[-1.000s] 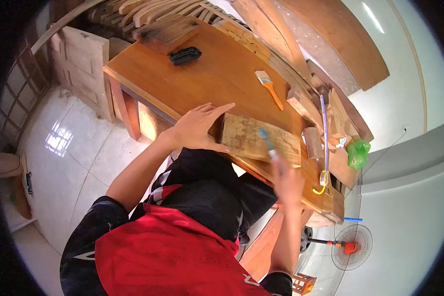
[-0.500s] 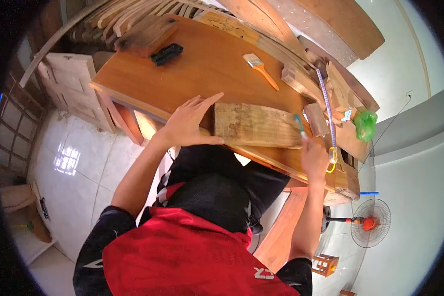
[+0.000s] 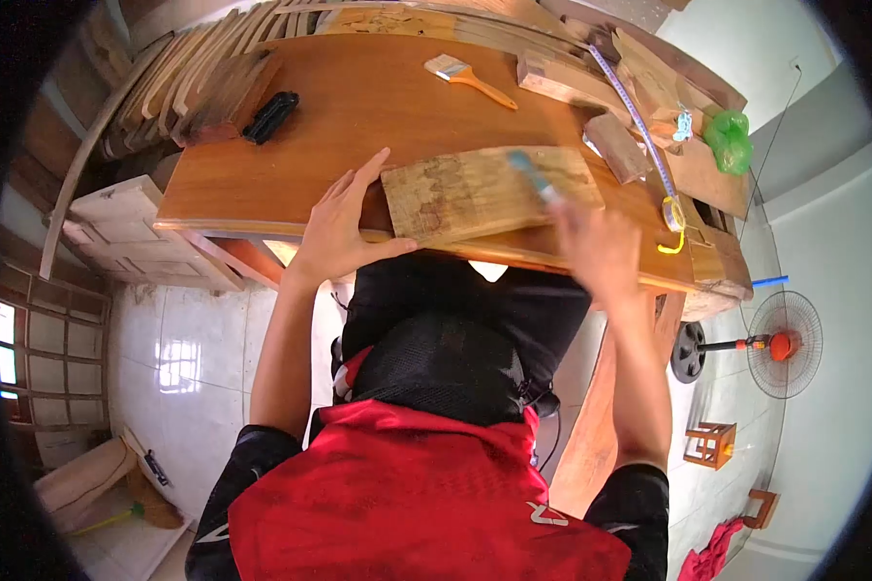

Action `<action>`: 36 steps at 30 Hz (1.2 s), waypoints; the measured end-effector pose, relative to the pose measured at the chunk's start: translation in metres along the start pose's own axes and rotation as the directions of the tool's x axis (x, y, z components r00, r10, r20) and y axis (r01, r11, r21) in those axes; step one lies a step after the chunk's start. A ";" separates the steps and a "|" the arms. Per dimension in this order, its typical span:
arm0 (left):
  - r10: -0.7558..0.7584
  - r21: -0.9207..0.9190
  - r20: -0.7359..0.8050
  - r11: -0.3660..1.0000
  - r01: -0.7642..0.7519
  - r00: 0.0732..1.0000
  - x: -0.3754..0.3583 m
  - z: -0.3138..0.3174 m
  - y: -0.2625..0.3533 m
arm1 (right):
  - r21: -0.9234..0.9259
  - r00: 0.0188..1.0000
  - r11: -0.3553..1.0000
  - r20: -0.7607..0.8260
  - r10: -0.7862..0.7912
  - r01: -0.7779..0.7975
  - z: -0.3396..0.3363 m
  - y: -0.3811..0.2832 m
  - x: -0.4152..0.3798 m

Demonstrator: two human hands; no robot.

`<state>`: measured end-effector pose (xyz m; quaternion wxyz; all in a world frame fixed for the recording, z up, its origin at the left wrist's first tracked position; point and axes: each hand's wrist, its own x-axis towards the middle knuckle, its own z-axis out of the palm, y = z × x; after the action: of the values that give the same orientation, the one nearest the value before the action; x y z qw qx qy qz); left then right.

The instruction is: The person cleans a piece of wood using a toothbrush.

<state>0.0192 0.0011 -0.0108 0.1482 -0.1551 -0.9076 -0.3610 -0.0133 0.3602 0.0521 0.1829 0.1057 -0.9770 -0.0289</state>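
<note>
A wooden board lies flat along the near edge of the table, in front of the person. The left hand is at the board's left end, its thumb and fingers spread wide apart, the thumb tip by the near corner; how firmly it presses, I cannot tell. The right hand, blurred, is clamped on the handle of a small brush, whose bluish head is over the right half of the board; whether it touches the wood is too blurred to tell. Closest to the work is 1 short wood block, just beside the board's right end. Past it, a tape measure lies with its blade pulled out, running toward the far side between that block and a heap of wood scraps. A green plastic bag sits at the right end of the heap. Farther back on the table are a paintbrush with an orange handle and a longer wood block. At the far left, a black object rests beside a dark wood piece. On the floor to the right stand a fan and a small stool, both well apart from the board.
</note>
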 end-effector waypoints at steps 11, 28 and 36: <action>-0.012 -0.044 0.030 0.999 0.013 0.999 -0.001 -0.005 0.003 | 0.113 0.996 0.992 0.059 -0.063 0.056 -0.003 -0.031 -0.008; 0.041 -0.033 0.000 0.999 -0.041 0.999 -0.001 -0.002 -0.001 | 0.308 0.934 0.902 0.094 -0.345 0.302 -0.023 -0.105 -0.020; 0.022 -0.002 0.021 1.000 -0.022 1.000 -0.001 -0.004 0.000 | 0.435 0.960 0.865 0.002 -0.279 0.250 -0.011 -0.100 -0.020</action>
<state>0.0202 -0.0017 -0.0084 0.1427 -0.1691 -0.9070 -0.3584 0.0286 0.2671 0.0454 0.1175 0.2754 -0.9407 0.1594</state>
